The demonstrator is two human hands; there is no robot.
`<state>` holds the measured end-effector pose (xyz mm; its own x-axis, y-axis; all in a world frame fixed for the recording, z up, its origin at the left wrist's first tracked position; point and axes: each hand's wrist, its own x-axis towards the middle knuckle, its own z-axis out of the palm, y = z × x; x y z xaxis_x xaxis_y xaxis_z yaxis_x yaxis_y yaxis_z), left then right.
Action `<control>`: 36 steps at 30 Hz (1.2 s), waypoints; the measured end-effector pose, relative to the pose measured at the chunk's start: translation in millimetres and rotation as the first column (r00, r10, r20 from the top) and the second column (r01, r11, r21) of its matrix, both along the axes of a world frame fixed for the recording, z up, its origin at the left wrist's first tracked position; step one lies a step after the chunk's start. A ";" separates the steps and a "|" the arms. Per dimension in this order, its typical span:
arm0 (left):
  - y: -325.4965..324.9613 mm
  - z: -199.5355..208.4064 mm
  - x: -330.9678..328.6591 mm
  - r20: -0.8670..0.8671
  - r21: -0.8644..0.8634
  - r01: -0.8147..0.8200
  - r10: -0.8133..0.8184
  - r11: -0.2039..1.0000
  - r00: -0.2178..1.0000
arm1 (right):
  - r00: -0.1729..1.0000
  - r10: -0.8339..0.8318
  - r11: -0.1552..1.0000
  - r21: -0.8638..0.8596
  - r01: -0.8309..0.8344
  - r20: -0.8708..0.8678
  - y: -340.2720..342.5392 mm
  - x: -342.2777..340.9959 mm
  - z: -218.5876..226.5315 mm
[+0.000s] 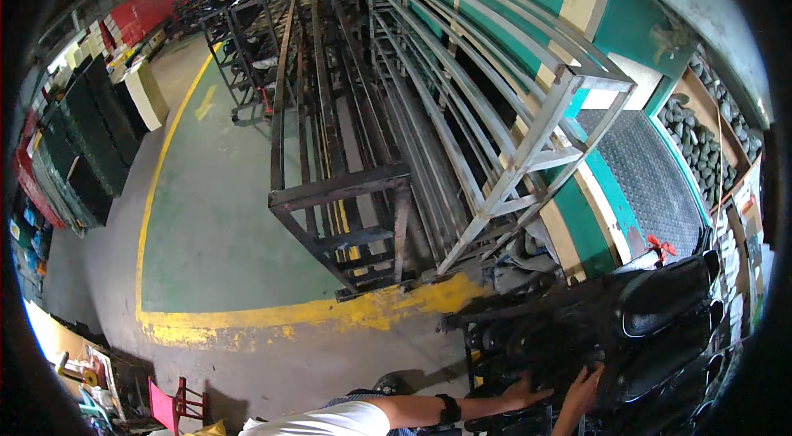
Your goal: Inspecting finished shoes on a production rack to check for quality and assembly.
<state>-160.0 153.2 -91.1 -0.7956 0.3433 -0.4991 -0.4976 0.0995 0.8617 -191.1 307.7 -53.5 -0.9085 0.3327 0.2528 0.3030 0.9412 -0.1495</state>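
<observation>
At the lower right, both hands are among glossy black, elongated, shoe-like pieces (668, 304) packed on a dark rack (495, 316). My left hand (524, 393), with a black band (450, 409) on its wrist, stretches its fingers toward the dark pieces; nothing shows in it. Just to its right, my right hand (584, 385) has bent fingers closed against the edge of a black piece. What those fingers grip is lost in the dark. Shadow also hides the pieces between the hands.
Long metal racks, one brown (338, 188) and one grey (528, 139), stand ahead. Yellow lines (247, 319) edge the green floor (223, 213). Dark lumpy pieces (701, 143) fill a bin at far right. A pink-seated stool (163, 405) and stacked dark boards (91, 139) are at left.
</observation>
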 end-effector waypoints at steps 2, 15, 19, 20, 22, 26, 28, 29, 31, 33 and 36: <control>-4.4 3.0 -1.1 -0.027 0.015 0.031 -0.031 0.999 0.999 | 0.999 0.045 0.999 -0.014 -0.045 -0.016 1.7 -2.2 -7.8; -5.2 -4.4 -0.1 -0.016 -0.036 0.108 -0.108 0.994 0.994 | 0.985 0.132 0.990 -0.033 -0.137 -0.112 -5.3 -24.3 -20.8; 2.9 -7.9 1.4 -0.088 -0.032 0.003 -0.006 0.999 0.996 | 0.987 0.136 0.984 -0.126 -0.125 0.087 13.7 -35.7 -22.8; 4.7 -9.0 1.7 -0.111 -0.052 -0.025 0.019 0.998 0.994 | 0.959 0.283 0.959 -0.041 -0.282 0.032 13.6 -33.3 -22.3; 6.2 -12.3 2.4 -0.090 -0.093 -0.021 0.012 0.995 0.996 | 0.935 0.340 0.927 -0.202 -0.316 0.101 11.6 -27.2 -17.1; 3.1 -22.2 5.6 -0.106 -0.191 0.045 -0.066 0.981 0.992 | 0.991 0.128 0.884 -0.447 -0.134 -0.043 0.8 -9.6 -10.3; 5.5 -26.8 9.3 -0.136 -0.174 -0.077 0.054 0.982 0.989 | 0.981 -0.182 0.581 -0.798 0.161 0.065 5.2 1.8 -8.9; 5.5 -29.8 6.7 -0.230 -0.151 -0.107 0.070 0.983 0.971 | 0.991 -0.117 0.618 -0.786 0.024 -0.062 7.3 5.8 -10.3; 9.7 -31.5 6.7 -0.332 -0.098 -0.139 0.099 0.985 0.938 | 0.967 -0.022 0.847 -0.519 -0.118 -0.255 13.8 14.1 -14.3; 11.1 -31.7 2.2 -0.306 -0.084 -0.182 0.148 0.980 0.940 | 0.972 -0.180 0.614 -0.789 -0.010 -0.152 19.9 22.0 -16.6; 10.7 -29.8 1.3 -0.169 -0.131 -0.077 0.055 0.988 0.984 | 0.972 0.000 0.886 -0.451 -0.109 -0.235 24.8 24.1 -20.6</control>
